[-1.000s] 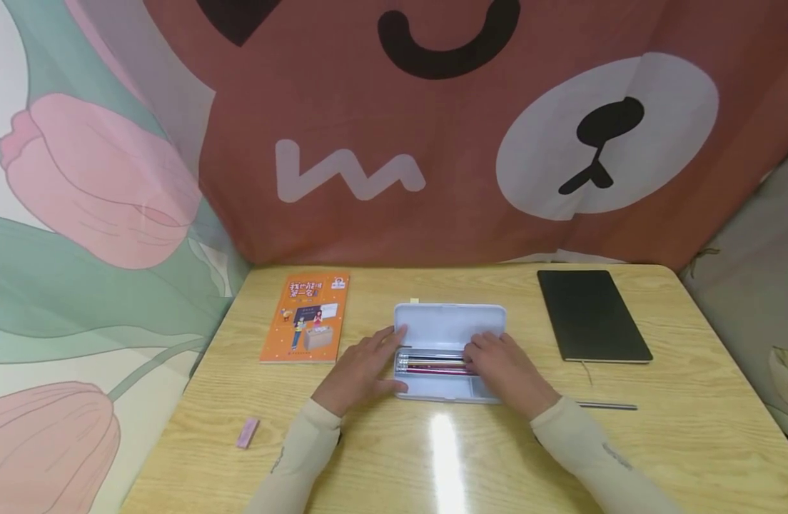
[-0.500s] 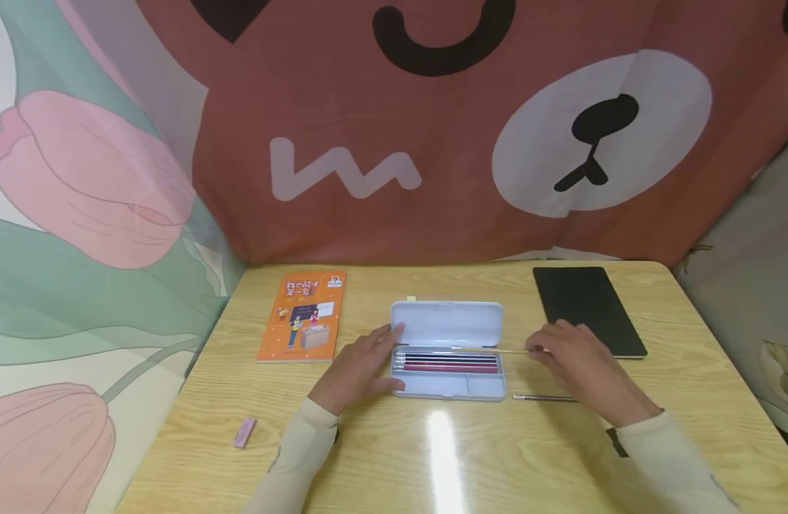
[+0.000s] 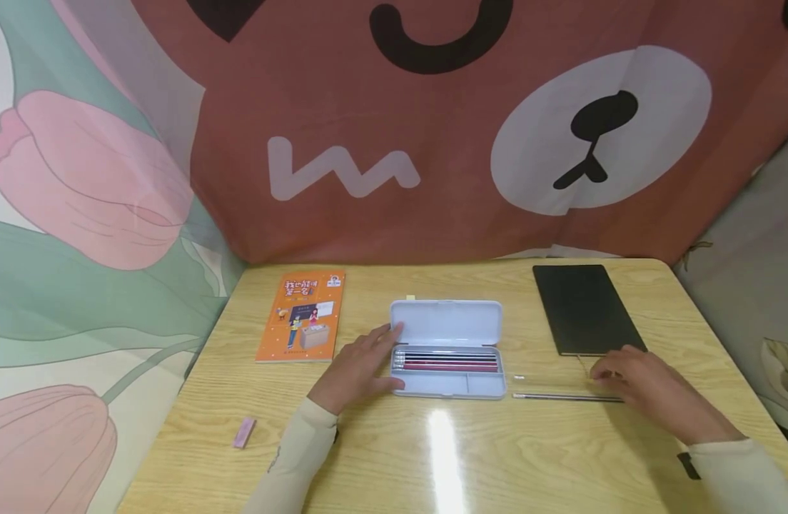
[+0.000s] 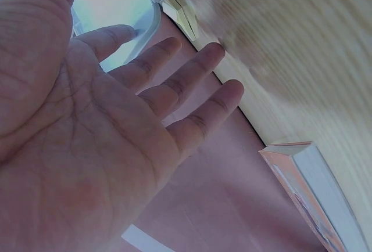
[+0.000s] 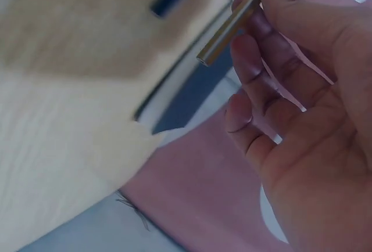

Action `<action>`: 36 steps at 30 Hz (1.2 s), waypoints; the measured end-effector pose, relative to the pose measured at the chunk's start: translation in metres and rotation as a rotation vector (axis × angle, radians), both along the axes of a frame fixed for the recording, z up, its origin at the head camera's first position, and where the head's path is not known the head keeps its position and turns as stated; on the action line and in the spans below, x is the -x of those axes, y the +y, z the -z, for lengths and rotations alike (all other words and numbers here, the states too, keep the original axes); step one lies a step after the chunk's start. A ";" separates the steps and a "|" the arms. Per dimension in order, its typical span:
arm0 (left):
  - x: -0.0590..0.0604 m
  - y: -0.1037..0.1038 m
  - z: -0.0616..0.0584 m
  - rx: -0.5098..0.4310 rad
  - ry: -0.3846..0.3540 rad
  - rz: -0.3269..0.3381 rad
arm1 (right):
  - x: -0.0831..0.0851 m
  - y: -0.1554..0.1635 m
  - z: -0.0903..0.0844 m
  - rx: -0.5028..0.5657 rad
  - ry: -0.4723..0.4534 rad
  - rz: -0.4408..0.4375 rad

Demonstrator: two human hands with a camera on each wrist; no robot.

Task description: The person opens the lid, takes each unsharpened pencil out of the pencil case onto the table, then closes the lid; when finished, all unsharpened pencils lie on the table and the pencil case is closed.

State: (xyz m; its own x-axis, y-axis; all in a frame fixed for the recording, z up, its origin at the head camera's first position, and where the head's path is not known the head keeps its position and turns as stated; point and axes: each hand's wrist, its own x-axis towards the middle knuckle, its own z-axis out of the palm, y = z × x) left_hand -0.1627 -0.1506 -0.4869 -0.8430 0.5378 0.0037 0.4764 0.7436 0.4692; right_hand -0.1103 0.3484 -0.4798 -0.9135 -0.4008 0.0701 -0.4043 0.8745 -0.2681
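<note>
A pale blue pencil case lies with its lid raised in the head view. Several pencils lie side by side in its back compartment. My left hand is at the case's left end, index finger by the lid and thumb by the base; its fingers look relaxed in the left wrist view. To the right, my right hand pinches a gold-coloured pencil between thumb and fingers, low over the table. A dark pencil lies just in front of it, its right end near the hand.
A black notebook with a ribbon lies behind my right hand. An orange book is at the back left. A pink eraser rests at the front left of the wooden table. A patterned cloth hangs behind.
My right hand has drawn the gold-coloured pencil out of the case and carried it right, in front of the notebook. The left hand has stayed at the case.
</note>
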 end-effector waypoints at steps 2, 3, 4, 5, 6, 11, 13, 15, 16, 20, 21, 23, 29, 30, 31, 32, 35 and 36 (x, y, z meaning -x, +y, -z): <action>0.000 -0.001 0.001 0.002 -0.002 -0.001 | 0.001 0.001 0.004 -0.009 -0.042 0.006; 0.000 -0.001 0.001 0.001 -0.001 0.000 | 0.002 0.001 0.006 -0.016 -0.057 0.011; 0.000 -0.001 0.002 0.000 0.001 0.000 | 0.002 0.000 0.007 -0.024 -0.061 0.009; 0.001 -0.001 0.002 0.000 0.002 0.001 | 0.003 0.000 0.009 -0.027 -0.067 0.008; 0.001 -0.001 0.002 0.001 0.001 0.002 | 0.003 -0.001 0.010 -0.028 -0.072 0.009; 0.001 -0.001 0.002 -0.004 0.013 0.004 | 0.003 -0.002 0.013 -0.051 -0.050 0.001; 0.001 -0.001 0.002 -0.006 0.013 0.003 | 0.003 -0.002 0.015 -0.058 -0.046 0.003; 0.001 -0.001 0.002 -0.007 0.012 0.002 | 0.003 -0.003 0.015 -0.059 -0.047 0.007; 0.001 -0.001 0.001 -0.006 0.009 0.002 | 0.003 -0.003 0.016 -0.062 -0.050 0.013; 0.001 0.000 0.002 -0.003 0.004 0.002 | 0.003 -0.003 0.015 -0.069 -0.068 0.022; 0.001 0.000 0.002 -0.002 0.003 0.003 | 0.003 -0.003 0.015 -0.066 -0.078 0.024; 0.001 -0.001 0.002 -0.003 0.000 0.003 | 0.004 -0.003 0.013 -0.067 -0.100 0.040; 0.002 -0.001 0.001 0.001 0.003 0.008 | 0.009 -0.019 0.007 -0.063 0.017 0.035; 0.002 -0.001 0.001 0.001 0.003 0.007 | 0.011 -0.025 0.006 -0.058 0.055 0.019; 0.002 -0.001 0.001 0.002 0.000 0.006 | 0.013 -0.032 0.006 -0.054 0.082 0.007; 0.001 -0.001 0.000 0.001 -0.004 0.004 | 0.015 -0.040 0.005 -0.045 0.109 -0.007; 0.001 0.000 0.001 -0.001 -0.017 -0.002 | 0.021 -0.066 0.004 -0.030 0.172 -0.050; 0.001 0.000 0.001 -0.002 -0.020 -0.003 | 0.023 -0.075 0.003 -0.025 0.182 -0.066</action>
